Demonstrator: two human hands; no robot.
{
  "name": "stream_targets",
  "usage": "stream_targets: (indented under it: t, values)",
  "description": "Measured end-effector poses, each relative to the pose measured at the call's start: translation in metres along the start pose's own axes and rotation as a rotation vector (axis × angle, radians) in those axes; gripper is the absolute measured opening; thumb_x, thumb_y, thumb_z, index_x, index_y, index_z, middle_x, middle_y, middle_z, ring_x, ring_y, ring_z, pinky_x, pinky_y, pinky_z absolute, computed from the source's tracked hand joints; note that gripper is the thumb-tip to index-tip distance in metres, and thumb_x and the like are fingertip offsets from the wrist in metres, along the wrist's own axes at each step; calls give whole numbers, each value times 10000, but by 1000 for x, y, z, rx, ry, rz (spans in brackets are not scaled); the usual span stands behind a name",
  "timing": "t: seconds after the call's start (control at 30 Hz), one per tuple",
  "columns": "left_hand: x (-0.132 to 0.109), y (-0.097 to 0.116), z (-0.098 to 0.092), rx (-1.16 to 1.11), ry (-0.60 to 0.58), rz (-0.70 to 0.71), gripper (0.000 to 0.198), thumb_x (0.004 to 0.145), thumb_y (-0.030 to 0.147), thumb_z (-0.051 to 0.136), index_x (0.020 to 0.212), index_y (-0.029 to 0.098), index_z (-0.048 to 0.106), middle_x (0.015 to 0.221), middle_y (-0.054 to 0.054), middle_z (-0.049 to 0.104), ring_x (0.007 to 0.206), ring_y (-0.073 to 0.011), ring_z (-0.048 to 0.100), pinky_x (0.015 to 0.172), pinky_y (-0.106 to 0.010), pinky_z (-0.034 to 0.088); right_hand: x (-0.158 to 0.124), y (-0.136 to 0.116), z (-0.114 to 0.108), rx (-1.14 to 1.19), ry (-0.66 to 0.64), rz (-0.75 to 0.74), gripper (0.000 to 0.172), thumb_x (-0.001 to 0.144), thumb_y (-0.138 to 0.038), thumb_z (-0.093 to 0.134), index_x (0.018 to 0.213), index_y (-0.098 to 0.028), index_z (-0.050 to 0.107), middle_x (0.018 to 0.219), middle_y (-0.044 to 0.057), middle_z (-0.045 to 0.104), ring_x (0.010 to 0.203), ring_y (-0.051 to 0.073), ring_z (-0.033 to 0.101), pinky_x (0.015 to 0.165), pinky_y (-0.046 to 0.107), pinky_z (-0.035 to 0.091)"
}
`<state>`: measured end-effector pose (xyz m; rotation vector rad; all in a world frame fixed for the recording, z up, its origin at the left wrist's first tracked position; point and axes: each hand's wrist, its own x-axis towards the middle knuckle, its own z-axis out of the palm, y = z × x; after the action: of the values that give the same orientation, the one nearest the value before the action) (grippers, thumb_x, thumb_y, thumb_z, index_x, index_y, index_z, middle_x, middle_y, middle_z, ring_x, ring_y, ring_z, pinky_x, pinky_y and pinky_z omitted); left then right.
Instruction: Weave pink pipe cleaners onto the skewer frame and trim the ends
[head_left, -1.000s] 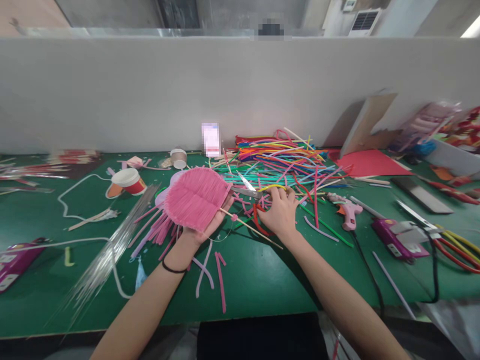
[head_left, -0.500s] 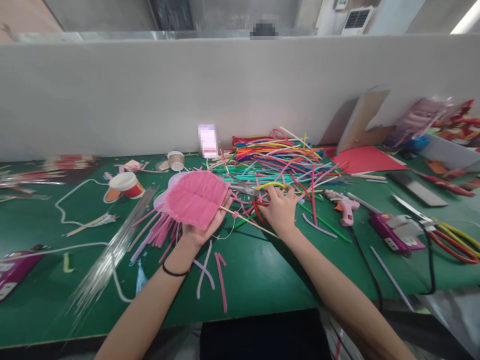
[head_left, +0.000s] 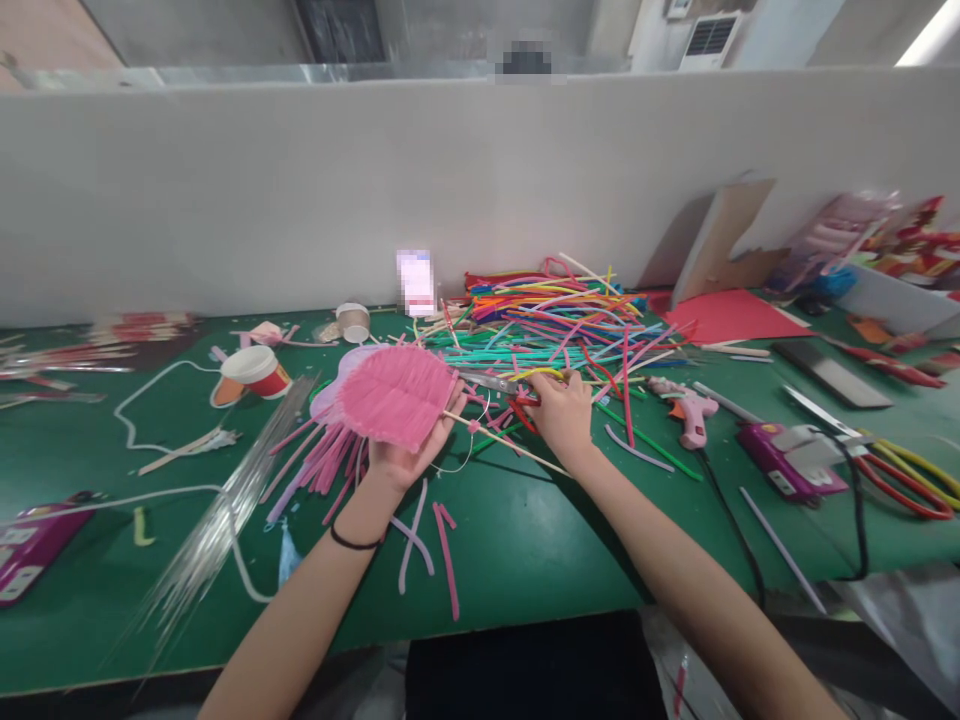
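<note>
A pink fuzzy fan [head_left: 394, 395], made of pipe cleaners side by side, rests on my left hand [head_left: 409, 462], which is wrapped under it from below. Its thin wooden stick [head_left: 517, 448] points right, with a small pink knot and a loop of white cord near the fan. My right hand [head_left: 561, 410] is closed round the red and yellow handles of a pair of scissors [head_left: 495, 382]. The blades reach left to the fan's right edge; whether they touch it I cannot tell. Pink and lilac pipe cleaners [head_left: 319, 460] stick out beneath the fan.
A heap of coloured pipe cleaners [head_left: 555, 310] lies behind my hands. At right are a pink glue gun [head_left: 694, 412], a purple power strip [head_left: 787, 465] and larger scissors [head_left: 825, 415]. A paper cup [head_left: 259, 372] and a bundle of wires [head_left: 232, 500] are at left.
The scissors have closed up somewhat, and my right fingers have drawn together on the handles. The fan stays in my left hand, shifted very slightly in the view.
</note>
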<state>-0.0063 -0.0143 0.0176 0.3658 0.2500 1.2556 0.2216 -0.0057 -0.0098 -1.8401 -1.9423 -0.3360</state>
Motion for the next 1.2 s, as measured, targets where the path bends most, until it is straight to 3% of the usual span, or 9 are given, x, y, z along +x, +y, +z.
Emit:
stream_targets:
  t: [0.2, 0.37, 0.63, 0.83, 1.2]
  values:
    - [-1, 3, 2, -54, 34, 6, 660, 894, 518, 453, 1447, 166, 382, 1411, -173, 517, 1366, -337, 387, 1151, -508, 295, 16, 4, -14, -198, -41, -341, 278, 879, -342, 559, 1048, -135, 637, 1011, 164, 679, 1143, 337, 432, 970, 484, 254]
    - [-1, 5, 4, -69, 91, 39, 642, 901, 489, 451, 1438, 143, 387, 1385, -185, 538, 1353, -361, 398, 1138, -538, 307, 36, 2, -22, -329, -220, -535, 308, 946, -175, 335, 1018, -66, 614, 952, 192, 640, 890, 288, 571, 733, 372, 354]
    - [0, 4, -1, -96, 137, 93, 725, 853, 478, 464, 1434, 57, 358, 1397, -254, 497, 1356, -385, 385, 1119, -569, 310, 54, 2, -13, -351, -355, -588, 341, 940, -119, 265, 1086, -55, 567, 923, 208, 653, 770, 259, 645, 609, 311, 367]
    - [3, 4, -5, -75, 121, 110, 608, 857, 448, 475, 1377, 133, 458, 1386, -204, 530, 1345, -380, 405, 1107, -577, 320, 58, 4, -10, -328, -373, -602, 354, 946, -128, 259, 1095, -39, 567, 923, 233, 662, 780, 262, 655, 599, 307, 383]
    - [3, 2, 4, -79, 180, 120, 495, 880, 397, 452, 1294, 142, 544, 1286, -177, 623, 1301, -354, 474, 1097, -575, 344, 58, 7, -17, -321, -425, -596, 377, 934, -103, 260, 1114, -19, 580, 926, 240, 684, 786, 285, 678, 576, 314, 406]
